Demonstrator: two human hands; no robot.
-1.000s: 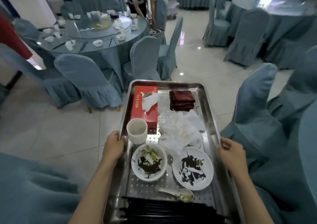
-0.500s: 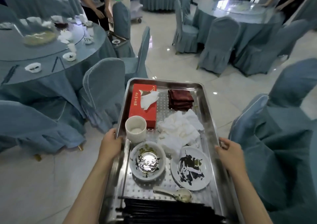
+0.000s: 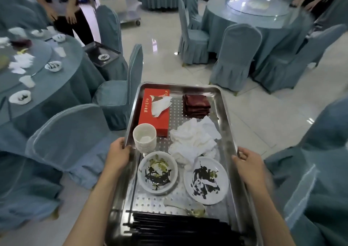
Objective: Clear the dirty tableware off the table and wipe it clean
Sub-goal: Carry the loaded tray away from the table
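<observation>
Since the earlier frames the round blue-clothed desk (image 3: 62, 87) with its dirty white dishes has slid to the left edge, where it is cut off. The left grip (image 3: 118, 153) curls round the left rim of the perforated steel tray (image 3: 180, 85), the right grip (image 3: 248, 163) round the right rim. On the tray lie a stained white bowl (image 3: 157, 172), a smeared white plate (image 3: 206, 179), stacked white cups (image 3: 144, 138) and crumpled white napkins (image 3: 194, 140). A bundle of black chopsticks (image 3: 178, 227) runs off the bottom edge, and the pale spoon (image 3: 195, 211) is only a blur.
</observation>
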